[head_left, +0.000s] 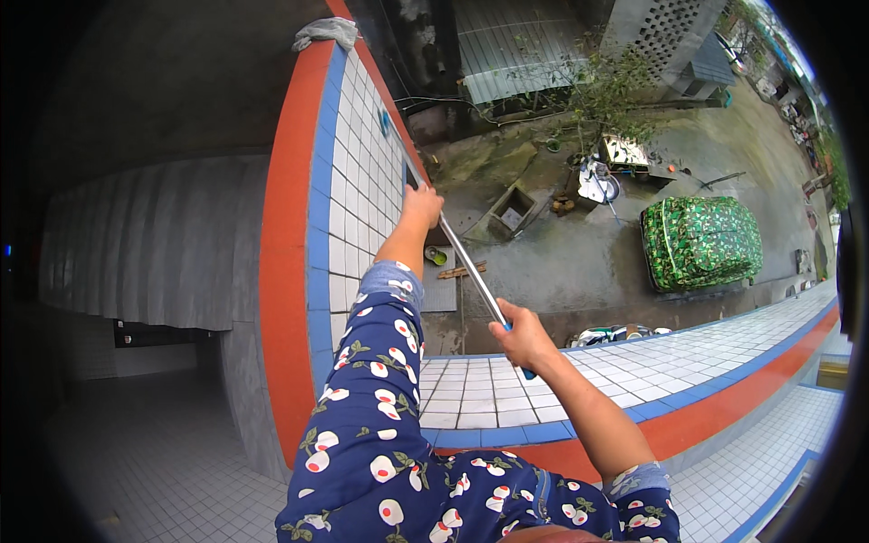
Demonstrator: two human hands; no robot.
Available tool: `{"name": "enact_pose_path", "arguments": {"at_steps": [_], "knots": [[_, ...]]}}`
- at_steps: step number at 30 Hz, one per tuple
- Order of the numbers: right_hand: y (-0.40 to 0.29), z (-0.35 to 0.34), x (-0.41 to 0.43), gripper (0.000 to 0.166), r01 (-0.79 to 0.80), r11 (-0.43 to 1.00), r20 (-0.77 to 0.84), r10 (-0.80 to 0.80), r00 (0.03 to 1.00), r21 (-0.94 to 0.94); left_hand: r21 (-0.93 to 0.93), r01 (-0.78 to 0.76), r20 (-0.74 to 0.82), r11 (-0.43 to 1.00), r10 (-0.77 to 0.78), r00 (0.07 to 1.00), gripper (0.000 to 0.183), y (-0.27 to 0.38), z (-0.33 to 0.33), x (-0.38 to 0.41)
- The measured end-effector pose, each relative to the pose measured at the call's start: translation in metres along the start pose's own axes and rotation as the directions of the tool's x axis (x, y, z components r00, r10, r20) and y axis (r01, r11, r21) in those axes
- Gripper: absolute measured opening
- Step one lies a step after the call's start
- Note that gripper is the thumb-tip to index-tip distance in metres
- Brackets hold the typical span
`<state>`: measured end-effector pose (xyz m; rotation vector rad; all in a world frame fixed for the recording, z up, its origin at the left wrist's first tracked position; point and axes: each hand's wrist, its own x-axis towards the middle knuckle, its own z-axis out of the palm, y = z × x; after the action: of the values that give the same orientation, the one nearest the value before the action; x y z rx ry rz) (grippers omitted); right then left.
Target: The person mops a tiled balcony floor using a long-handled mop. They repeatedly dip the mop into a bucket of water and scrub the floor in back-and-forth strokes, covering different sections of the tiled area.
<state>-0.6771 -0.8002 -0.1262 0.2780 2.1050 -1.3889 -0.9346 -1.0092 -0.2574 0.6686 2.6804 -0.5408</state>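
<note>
A long metal pole (472,268) with a blue grip at its near end runs from the lower centre to the upper left. My left hand (424,204) is closed around the shaft, past the tiled ledge. Nearer my body, my right hand (524,334) holds the pole by its blue handle. At the far end a small blue head (385,123) lies against the white wall tiles (356,153); its exact kind cannot be told. A grey cloth (327,32) is draped over the far corner of the parapet.
Blue-edged white tiles and an orange-red band (288,224) form the parapet on the left and in front of me. Far below is a wet yard with a vehicle under a camouflage cover (703,243), a small tree (597,102) and a square concrete basin (510,209).
</note>
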Motion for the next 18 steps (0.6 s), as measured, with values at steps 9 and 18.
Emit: {"name": "enact_pose_path", "arguments": {"at_steps": [9, 18], "knots": [[-0.04, -0.022, 0.036, 0.052, 0.061, 0.996, 0.039, -0.063, 0.997, 0.058, -0.113, 0.158, -0.125, 0.981, -0.171, 0.977, 0.031, -0.048, -0.04, 0.037], [0.019, 0.01, -0.011, 0.057, -0.145, 0.988, 0.215, 0.153, 0.964, -0.055, -0.189, -0.011, 0.143, 0.982, 0.039, 0.989, 0.038, 0.039, 0.088, -0.025]]}}
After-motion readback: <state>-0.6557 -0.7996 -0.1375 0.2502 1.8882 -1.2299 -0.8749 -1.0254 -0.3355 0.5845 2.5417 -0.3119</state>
